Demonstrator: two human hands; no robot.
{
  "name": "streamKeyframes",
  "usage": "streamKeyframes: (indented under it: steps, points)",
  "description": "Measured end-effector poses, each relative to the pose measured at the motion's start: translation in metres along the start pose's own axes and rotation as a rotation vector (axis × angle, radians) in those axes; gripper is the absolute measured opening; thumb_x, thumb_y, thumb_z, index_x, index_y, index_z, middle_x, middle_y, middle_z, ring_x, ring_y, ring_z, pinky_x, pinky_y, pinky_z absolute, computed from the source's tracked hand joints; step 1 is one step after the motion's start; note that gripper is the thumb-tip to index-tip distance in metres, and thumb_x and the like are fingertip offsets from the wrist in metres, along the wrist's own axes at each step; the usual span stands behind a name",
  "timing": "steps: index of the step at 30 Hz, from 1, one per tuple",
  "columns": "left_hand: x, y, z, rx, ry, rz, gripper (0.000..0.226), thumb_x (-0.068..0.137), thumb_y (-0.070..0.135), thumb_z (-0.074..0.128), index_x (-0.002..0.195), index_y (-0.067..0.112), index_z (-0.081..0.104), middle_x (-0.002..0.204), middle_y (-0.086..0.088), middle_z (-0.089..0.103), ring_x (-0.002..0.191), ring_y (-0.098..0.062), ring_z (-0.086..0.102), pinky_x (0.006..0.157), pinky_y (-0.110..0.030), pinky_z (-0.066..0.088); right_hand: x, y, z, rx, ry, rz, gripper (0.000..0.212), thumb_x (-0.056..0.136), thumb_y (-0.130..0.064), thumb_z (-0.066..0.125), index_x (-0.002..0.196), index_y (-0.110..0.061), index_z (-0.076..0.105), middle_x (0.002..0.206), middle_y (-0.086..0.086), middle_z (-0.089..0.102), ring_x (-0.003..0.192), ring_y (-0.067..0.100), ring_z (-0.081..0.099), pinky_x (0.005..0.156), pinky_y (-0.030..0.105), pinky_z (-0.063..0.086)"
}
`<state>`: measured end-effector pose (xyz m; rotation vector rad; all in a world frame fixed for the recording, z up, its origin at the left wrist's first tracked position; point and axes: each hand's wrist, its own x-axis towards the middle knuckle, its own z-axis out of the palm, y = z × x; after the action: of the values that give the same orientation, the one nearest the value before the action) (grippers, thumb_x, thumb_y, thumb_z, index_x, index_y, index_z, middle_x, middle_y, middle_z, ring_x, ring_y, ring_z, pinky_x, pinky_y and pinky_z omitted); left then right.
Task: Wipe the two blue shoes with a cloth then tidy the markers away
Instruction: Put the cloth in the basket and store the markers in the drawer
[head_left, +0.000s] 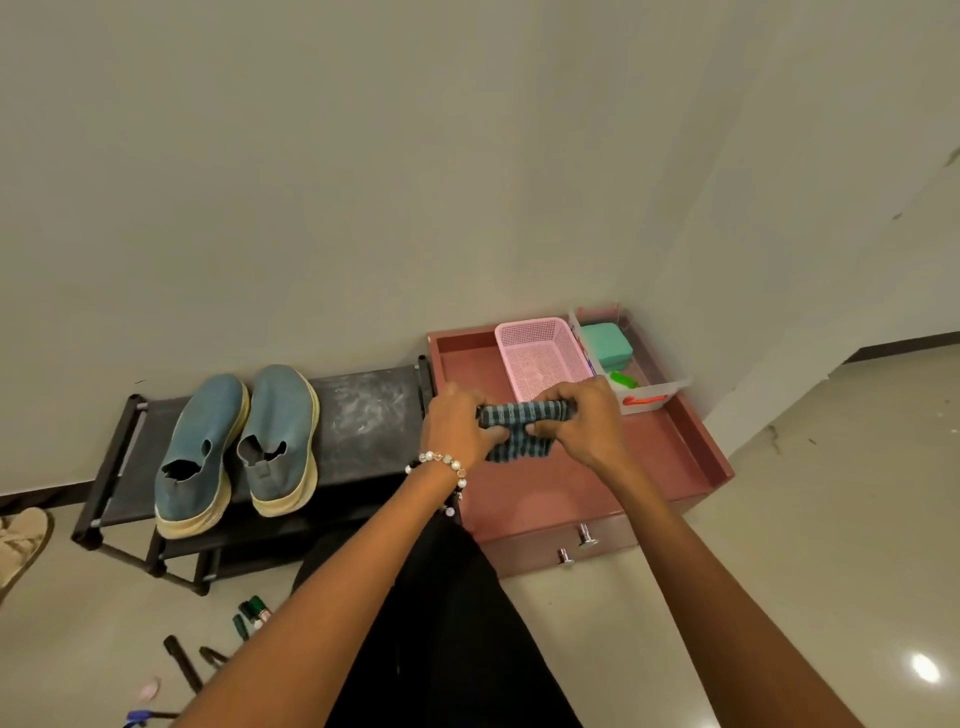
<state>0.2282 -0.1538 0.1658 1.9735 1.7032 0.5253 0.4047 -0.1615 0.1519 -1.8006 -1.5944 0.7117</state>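
Over the open pink drawer (675, 447): left hand (457, 431) and right hand (587, 421) both pinch a striped cloth (519, 428), fingers closed on it, folded between them. Two blue shoes (239, 447) sit side by side on the black rack (363, 410). Markers (249, 616) lie scattered on the floor below, near the left forearm.

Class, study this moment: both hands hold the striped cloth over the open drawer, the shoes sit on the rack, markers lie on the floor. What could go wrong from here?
1. The markers lie loose on the floor by the person's legs; a step or shift could scatter or crush them.
2. The blue shoes overhang the rack's front edge, so firm wiping might push them off.
3. The left hand and right hand hold the cloth bunched, which may wipe poorly.
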Motion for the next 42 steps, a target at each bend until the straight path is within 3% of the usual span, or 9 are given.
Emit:
streamKeyframes:
  steps: [3, 6, 8, 11, 14, 22, 33, 38, 42]
  points:
    - [0.034, -0.006, 0.013, -0.228, -0.023, -0.069, 0.035, 0.075, 0.033, 0.078, 0.1, 0.013, 0.066, 0.11, 0.0, 0.046, 0.102, -0.013, 0.046, 0.087, -0.023, 0.043, 0.033, 0.023, -0.003, 0.303, -0.05, 0.114, 0.035, 0.051, -0.025, 0.09, 0.079, -0.027, 0.067, 0.106, 0.005, 0.056, 0.104, 0.02, 0.05, 0.086, 0.038, 0.048]
    - [0.071, -0.002, 0.024, -0.781, -0.136, -0.21, 0.028, 0.083, 0.026, 0.073, 0.103, 0.01, 0.063, 0.106, -0.005, 0.065, 0.099, -0.023, 0.065, 0.084, -0.037, 0.056, 0.059, 0.034, -0.005, 0.997, -0.142, 0.256, 0.067, 0.048, -0.025, 0.092, 0.105, -0.015, 0.058, 0.1, 0.006, 0.068, 0.095, 0.024, 0.061, 0.074, 0.039, 0.055]
    - [0.1, -0.001, 0.041, -1.009, -0.095, -0.386, 0.024, 0.086, 0.025, 0.069, 0.102, 0.009, 0.061, 0.104, -0.013, 0.069, 0.094, -0.029, 0.068, 0.08, -0.045, 0.058, 0.077, 0.045, 0.004, 1.172, -0.19, 0.346, 0.085, 0.05, -0.028, 0.092, 0.123, -0.024, 0.048, 0.105, 0.006, 0.07, 0.096, 0.025, 0.065, 0.077, 0.049, 0.055]
    - [0.14, -0.006, 0.071, -1.128, -0.081, -0.544, 0.026, 0.088, 0.029, 0.067, 0.106, 0.01, 0.063, 0.102, -0.013, 0.07, 0.092, -0.029, 0.069, 0.084, -0.05, 0.056, 0.108, 0.056, 0.026, 1.061, -0.215, 0.467, 0.087, 0.063, -0.016, 0.086, 0.134, -0.03, 0.038, 0.111, 0.011, 0.067, 0.099, 0.034, 0.065, 0.077, 0.062, 0.052]
    - [0.175, -0.012, 0.091, -1.168, -0.206, -0.57, 0.022, 0.094, 0.025, 0.059, 0.109, 0.01, 0.063, 0.096, -0.007, 0.07, 0.083, -0.023, 0.068, 0.081, -0.04, 0.057, 0.153, 0.069, 0.039, 1.007, -0.001, 0.585, 0.071, 0.072, 0.014, 0.067, 0.133, -0.01, 0.04, 0.112, 0.017, 0.063, 0.095, 0.036, 0.066, 0.07, 0.049, 0.057]
    - [0.216, -0.054, 0.112, -1.113, -0.245, -0.61, 0.021, 0.094, 0.009, 0.057, 0.114, 0.017, 0.058, 0.096, 0.001, 0.07, 0.093, -0.019, 0.067, 0.083, -0.036, 0.051, 0.253, 0.122, 0.075, 0.888, 0.139, 0.606, 0.04, 0.091, 0.013, 0.043, 0.126, -0.005, 0.048, 0.119, 0.015, 0.058, 0.103, 0.03, 0.062, 0.079, 0.043, 0.057]
    - [0.188, -0.055, 0.107, -1.03, -0.215, -0.574, 0.016, 0.096, 0.008, 0.052, 0.109, 0.014, 0.06, 0.087, 0.005, 0.07, 0.073, -0.013, 0.067, 0.072, -0.029, 0.052, 0.245, 0.122, 0.097, -0.35, 0.201, 0.253, 0.03, 0.091, -0.011, 0.057, 0.12, -0.006, 0.061, 0.113, 0.013, 0.066, 0.101, 0.029, 0.061, 0.089, 0.038, 0.05]
    - [0.142, -0.035, 0.11, -0.908, -0.207, -0.516, 0.016, 0.097, 0.004, 0.049, 0.096, 0.014, 0.061, 0.081, 0.001, 0.069, 0.06, -0.007, 0.062, 0.052, -0.016, 0.048, 0.141, 0.106, 0.054, -0.063, 0.217, 0.185, 0.019, 0.088, -0.003, 0.058, 0.103, -0.005, 0.07, 0.095, 0.011, 0.071, 0.084, 0.023, 0.067, 0.08, 0.035, 0.054]
    - [0.086, -0.019, 0.132, -0.828, -0.228, -0.529, 0.017, 0.096, 0.002, 0.049, 0.102, 0.007, 0.063, 0.079, 0.0, 0.068, 0.058, -0.008, 0.059, 0.046, -0.01, 0.042, 0.029, 0.137, 0.043, 0.353, 0.195, 0.452, 0.015, 0.088, 0.002, 0.058, 0.09, -0.006, 0.07, 0.079, 0.011, 0.069, 0.069, 0.022, 0.066, 0.071, 0.042, 0.056]
